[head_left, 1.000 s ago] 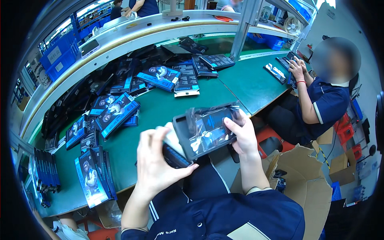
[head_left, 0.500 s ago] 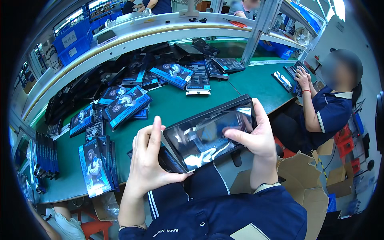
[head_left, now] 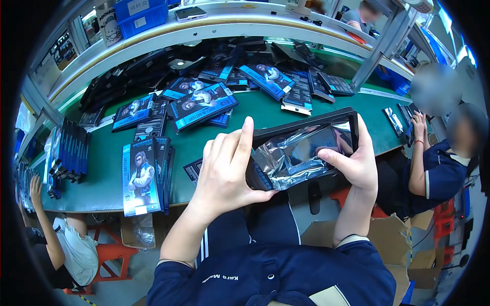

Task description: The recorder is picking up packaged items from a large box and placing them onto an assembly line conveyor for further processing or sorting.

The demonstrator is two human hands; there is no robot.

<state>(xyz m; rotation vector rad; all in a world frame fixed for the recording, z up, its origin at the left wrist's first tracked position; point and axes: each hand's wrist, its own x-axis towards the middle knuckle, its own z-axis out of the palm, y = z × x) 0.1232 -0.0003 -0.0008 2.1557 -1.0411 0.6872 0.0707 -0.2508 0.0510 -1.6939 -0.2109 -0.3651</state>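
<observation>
At the left of the green bench (head_left: 104,195), a row of dark boxes (head_left: 69,153) stands on edge; next come blue-edged boxes (head_left: 138,176) printed with a figure. The left hand (head_left: 229,166) spreads thumb and forefinger at the left end of a black tray (head_left: 306,122) holding a shiny film packet (head_left: 298,155); whether it grips, I cannot tell. The tray is in the air above the lap, its right end clasped by the right hand (head_left: 354,166), thumb on the film. Farther right, a co-worker's hands (head_left: 418,126) meet.

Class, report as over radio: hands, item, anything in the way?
Right hand gripping black tray's right end, thumb on clear wrap. Left hand at left end, grip unclear. Heaped boxes beyond on green table, none blocking tray.
</observation>
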